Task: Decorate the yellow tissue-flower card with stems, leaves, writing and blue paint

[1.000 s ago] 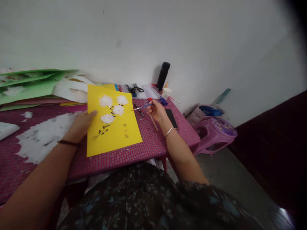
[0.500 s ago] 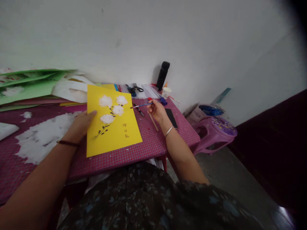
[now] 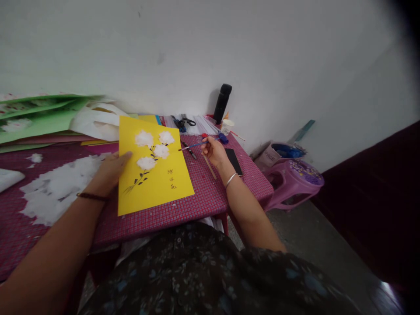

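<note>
My left hand (image 3: 114, 168) grips the left edge of a yellow sheet of paper (image 3: 154, 188), thumb on the front and the other fingers hidden behind. The sheet is tilted up over the table and bears several white puffy flowers (image 3: 146, 163), dark leaves and stems, and a column of handwritten characters (image 3: 172, 178). In my right hand (image 3: 214, 152) a thin blue paintbrush (image 3: 196, 144) is pinched. Its dark tip points left, at the right edge of the sheet; whether it touches, I cannot tell.
White paper scraps (image 3: 55, 188) cover the left of the checked tablecloth (image 3: 210, 205). Behind lie green sheets (image 3: 59, 118), scissors (image 3: 188, 120) and a black bottle (image 3: 223, 104). A pen (image 3: 190, 152), wooden stick (image 3: 210, 168) and black phone-like slab (image 3: 233, 161) lie near my right hand. A purple stool (image 3: 292, 186) stands right.
Almost nothing differs. Both hands keep their hold on the sheet and the paintbrush, and the view has shifted only very slightly.
</note>
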